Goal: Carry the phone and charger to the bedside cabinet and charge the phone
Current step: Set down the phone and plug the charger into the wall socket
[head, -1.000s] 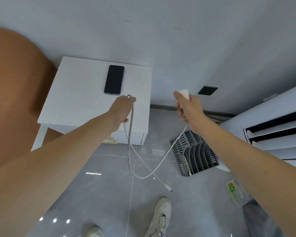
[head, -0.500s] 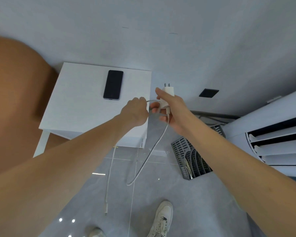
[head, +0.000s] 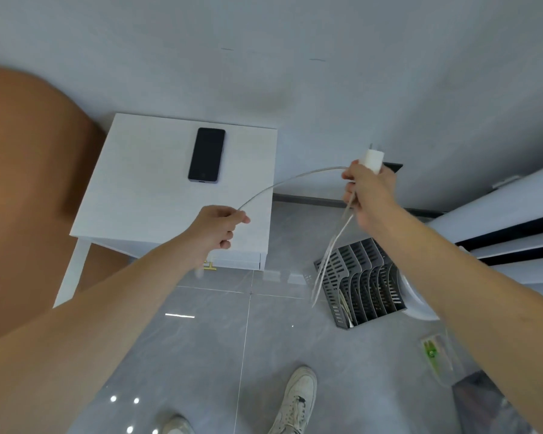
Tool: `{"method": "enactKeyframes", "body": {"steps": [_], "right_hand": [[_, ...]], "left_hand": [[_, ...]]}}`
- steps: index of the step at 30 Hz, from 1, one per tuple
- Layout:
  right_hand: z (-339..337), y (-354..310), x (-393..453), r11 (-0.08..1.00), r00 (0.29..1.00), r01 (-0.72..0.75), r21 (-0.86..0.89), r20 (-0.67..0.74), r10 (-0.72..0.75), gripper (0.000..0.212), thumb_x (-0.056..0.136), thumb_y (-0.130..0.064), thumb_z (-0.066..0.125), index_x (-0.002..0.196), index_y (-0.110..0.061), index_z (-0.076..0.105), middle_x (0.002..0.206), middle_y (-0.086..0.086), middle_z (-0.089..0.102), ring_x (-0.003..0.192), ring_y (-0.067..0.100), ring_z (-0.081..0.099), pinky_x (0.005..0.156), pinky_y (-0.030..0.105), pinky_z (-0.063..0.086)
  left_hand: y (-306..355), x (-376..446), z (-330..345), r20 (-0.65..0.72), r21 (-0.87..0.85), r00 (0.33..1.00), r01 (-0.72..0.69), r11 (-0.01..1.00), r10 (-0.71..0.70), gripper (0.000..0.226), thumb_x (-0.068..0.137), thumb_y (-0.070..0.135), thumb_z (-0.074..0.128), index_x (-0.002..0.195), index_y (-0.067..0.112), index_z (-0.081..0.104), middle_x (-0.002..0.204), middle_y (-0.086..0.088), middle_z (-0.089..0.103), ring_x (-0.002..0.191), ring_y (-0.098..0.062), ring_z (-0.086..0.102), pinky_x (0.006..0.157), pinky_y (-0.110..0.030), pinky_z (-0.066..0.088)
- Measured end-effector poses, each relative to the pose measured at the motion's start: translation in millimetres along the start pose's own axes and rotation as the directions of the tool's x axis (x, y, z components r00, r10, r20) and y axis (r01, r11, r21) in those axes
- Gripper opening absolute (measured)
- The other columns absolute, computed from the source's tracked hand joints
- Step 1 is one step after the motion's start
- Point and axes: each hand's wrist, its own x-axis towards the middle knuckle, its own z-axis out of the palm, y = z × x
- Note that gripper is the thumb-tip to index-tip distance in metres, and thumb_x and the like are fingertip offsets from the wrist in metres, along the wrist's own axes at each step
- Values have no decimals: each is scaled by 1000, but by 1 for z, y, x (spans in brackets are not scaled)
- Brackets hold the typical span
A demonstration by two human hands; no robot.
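A black phone (head: 207, 155) lies face up on the white bedside cabinet (head: 145, 195), towards its far edge. My right hand (head: 369, 192) grips the white charger plug (head: 370, 159), prongs pointing up, just in front of a dark wall socket (head: 392, 166). The white charging cable (head: 290, 180) runs in an arc from the plug to my left hand (head: 218, 228), which is closed around it above the cabinet's front right corner. A loop of cable hangs from my right hand.
A brown headboard (head: 29, 189) stands left of the cabinet. On the grey tiled floor lies a grey slotted file rack (head: 362, 283). A white slatted unit (head: 514, 233) fills the right side. My white shoes (head: 295, 399) show at the bottom.
My hands, close together half a second ago, have moved apart. The right hand carried the plug rightwards to the socket, and the cable is now stretched between the hands.
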Motion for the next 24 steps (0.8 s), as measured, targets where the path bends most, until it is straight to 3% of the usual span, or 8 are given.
{"method": "enactKeyframes", "body": {"steps": [3, 6, 9, 12, 15, 21, 24], "right_hand": [[-19, 0, 20, 998, 989, 25, -56, -145, -33, 24, 93, 3, 60, 87, -20, 54, 79, 5, 61, 50, 9, 44, 44, 23, 39], [-33, 12, 34, 991, 982, 43, -130, -177, -66, 25, 93, 2, 59, 84, -21, 53, 77, 5, 59, 50, 10, 43, 41, 21, 37], [-42, 33, 46, 983, 985, 45, -178, -158, -74, 26, 92, 4, 58, 83, -20, 53, 77, 5, 57, 50, 11, 41, 39, 22, 34], [-46, 57, 59, 978, 991, 26, -206, -122, -53, 25, 93, 5, 57, 85, -19, 52, 79, 7, 55, 54, 12, 41, 46, 26, 33], [-45, 83, 75, 975, 997, 20, -220, -70, -36, 24, 94, 4, 59, 88, -18, 52, 79, 8, 54, 55, 12, 43, 47, 26, 34], [-43, 125, 122, 987, 999, 11, -160, -37, -17, 24, 98, -22, 75, 91, -16, 53, 73, 2, 50, 52, 11, 42, 33, 17, 30], [-44, 137, 147, 974, 999, 10, -225, -45, -20, 29, 96, -29, 77, 96, -13, 54, 74, 3, 53, 51, 10, 44, 31, 17, 31]], "left_hand": [[-20, 0, -13, 42, -133, 998, 41, 990, -36, 22, 103, 23, 58, 102, 8, 74, 63, 4, 34, 52, -12, 32, 47, -23, 31], [-32, 6, -19, 63, -169, 997, 57, 984, -47, 26, 104, 26, 57, 104, 8, 75, 58, 6, 38, 51, -13, 34, 46, -23, 30], [-36, 17, -25, -97, -270, 995, -25, 962, -2, 13, 96, 21, 70, 99, 11, 76, 60, 3, 61, 55, -15, 50, 53, -24, 44], [-37, 32, -34, -175, -524, 984, -132, 841, 45, 9, 92, 14, 75, 101, 11, 75, 84, -3, 79, 75, -16, 75, 70, -27, 56], [-37, 52, -34, -127, -713, 979, -203, 671, 161, 12, 93, 7, 72, 105, 7, 74, 101, -10, 80, 100, -21, 77, 78, -26, 60], [-44, 101, -34, -195, -643, 936, -348, 682, 294, 11, 96, 23, 70, 92, 14, 75, 97, -4, 76, 97, -19, 73, 88, -35, 60], [-51, 120, -37, -232, -467, 884, -468, 751, 406, 20, 101, 21, 63, 86, 13, 74, 88, -7, 76, 85, -23, 75, 78, -34, 62]]}}
